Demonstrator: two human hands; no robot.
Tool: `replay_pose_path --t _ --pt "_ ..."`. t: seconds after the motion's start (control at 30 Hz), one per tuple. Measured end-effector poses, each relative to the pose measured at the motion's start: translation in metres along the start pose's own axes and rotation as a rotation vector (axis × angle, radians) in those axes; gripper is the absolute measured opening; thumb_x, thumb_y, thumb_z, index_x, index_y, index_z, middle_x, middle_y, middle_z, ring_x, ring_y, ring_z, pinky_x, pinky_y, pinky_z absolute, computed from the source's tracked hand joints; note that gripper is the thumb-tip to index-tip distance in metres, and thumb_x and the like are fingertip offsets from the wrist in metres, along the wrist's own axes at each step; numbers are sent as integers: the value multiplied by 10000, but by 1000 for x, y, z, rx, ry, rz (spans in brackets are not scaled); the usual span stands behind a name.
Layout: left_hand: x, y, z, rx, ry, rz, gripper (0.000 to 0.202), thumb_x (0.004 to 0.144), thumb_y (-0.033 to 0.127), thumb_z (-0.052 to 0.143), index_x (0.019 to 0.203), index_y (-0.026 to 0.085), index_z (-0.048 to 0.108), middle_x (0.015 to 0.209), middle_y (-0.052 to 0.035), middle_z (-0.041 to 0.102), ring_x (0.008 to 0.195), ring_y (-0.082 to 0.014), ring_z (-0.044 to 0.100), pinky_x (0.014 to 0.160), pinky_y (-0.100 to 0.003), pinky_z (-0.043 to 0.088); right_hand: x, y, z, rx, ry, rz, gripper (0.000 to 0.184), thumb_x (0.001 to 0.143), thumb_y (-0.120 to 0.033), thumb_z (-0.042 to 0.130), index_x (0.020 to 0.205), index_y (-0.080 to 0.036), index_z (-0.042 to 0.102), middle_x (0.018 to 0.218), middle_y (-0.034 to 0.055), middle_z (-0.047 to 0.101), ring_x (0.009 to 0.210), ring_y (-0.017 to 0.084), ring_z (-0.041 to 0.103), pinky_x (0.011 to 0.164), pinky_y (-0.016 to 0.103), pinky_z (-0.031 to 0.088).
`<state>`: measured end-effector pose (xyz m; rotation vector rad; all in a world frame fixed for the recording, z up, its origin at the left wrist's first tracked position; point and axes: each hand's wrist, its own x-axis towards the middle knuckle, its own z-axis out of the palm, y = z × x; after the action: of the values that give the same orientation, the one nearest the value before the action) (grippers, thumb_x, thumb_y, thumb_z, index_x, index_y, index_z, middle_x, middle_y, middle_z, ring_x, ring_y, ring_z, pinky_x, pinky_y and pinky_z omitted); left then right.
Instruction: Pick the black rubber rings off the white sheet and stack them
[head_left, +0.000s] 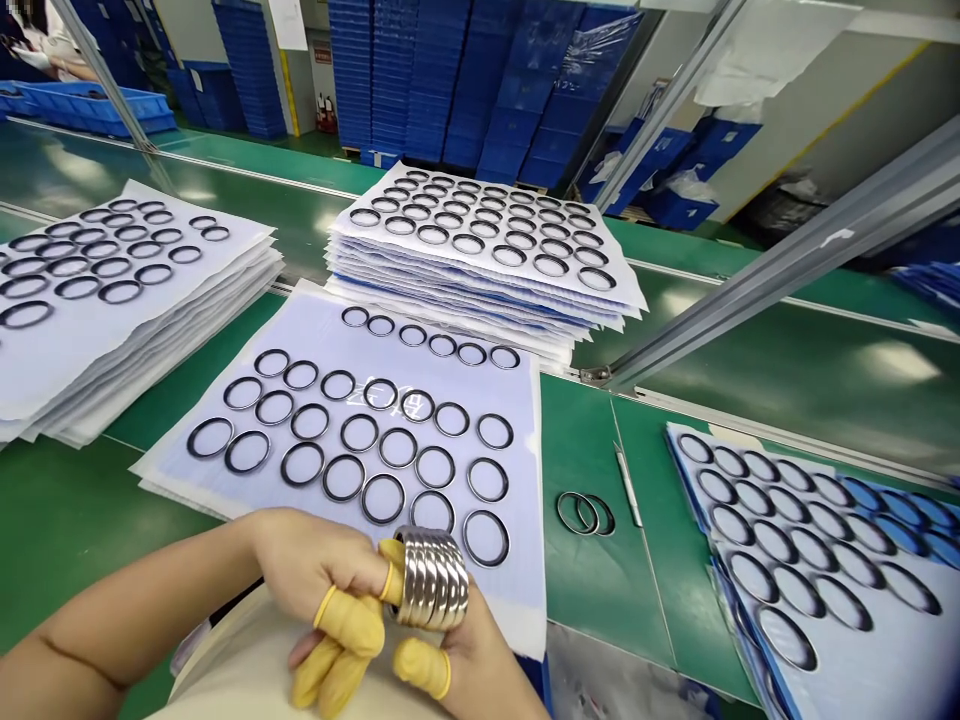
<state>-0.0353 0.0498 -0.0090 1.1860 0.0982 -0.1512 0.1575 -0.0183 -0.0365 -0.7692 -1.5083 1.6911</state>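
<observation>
A stack of several shiny metal rings [431, 580] is held low in front of me, close to the near edge of a white sheet [420, 345]. My right hand [476, 655] is closed on the stack, its yellow-cotted thumb below the rings and its other fingers largely hidden by them. From the left, my left hand [322, 575] reaches across with curled fingers, several in yellow finger cots. Its fingertips pinch at the stack's left end. Rows of dark-edged rings [382, 498] lie flat on the sheet beyond my hands.
Ring-covered sheet piles stand at the left [225, 290] and back [450, 270]. On the green table [592, 590], two overlapping rings [577, 513] lie near a slim knife-like tool [628, 485]. More rings lie on blue-edged sheets [885, 640] at right. A metal post [750, 270] slants across.
</observation>
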Motion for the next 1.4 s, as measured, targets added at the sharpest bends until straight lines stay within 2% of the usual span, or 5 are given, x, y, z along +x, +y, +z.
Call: replay_pose_path --t 0.3,0.6,0.73,1.27,1.4 --pt "6 -2 7 49 67 -6 549 867 630 416 1106 140 485 641 -46 699 336 -114 542 322 -177 417 -1 -3 -4 158 118 -20 662 676 -624 703 1227 -281 569 1162 94 653 1047 294 618 944 431 470" --pt "16 -17 6 73 473 113 688 818 711 384 940 95 665 860 -119 699 735 -192 658 720 -295 541 -4 4 1 148 180 -33 680 670 -606 721 1244 -304 517 927 46 614 757 227 621 697 374 536" --pt "23 -20 4 -31 555 95 487 830 579 549 830 114 692 813 -57 686 783 -162 622 795 -264 500 -6 7 0 -176 254 -103 738 703 -686 625 1298 -269 492 1256 114 479 1142 324 498 984 472 406" --pt "26 -14 3 333 781 259 255 846 216 597 605 137 572 722 -17 600 712 -116 556 701 -203 464 -3 9 0 -236 262 -178 737 828 -536 597 1441 -242 315 1401 125 452 1281 322 413 1064 449 344" --pt "21 -14 4 489 874 250 192 869 185 558 712 149 662 845 -47 655 820 -142 599 775 -235 483 -5 9 0 -153 265 -196 468 854 -472 597 1293 -327 530 1507 43 362 1351 308 353 1095 470 309"
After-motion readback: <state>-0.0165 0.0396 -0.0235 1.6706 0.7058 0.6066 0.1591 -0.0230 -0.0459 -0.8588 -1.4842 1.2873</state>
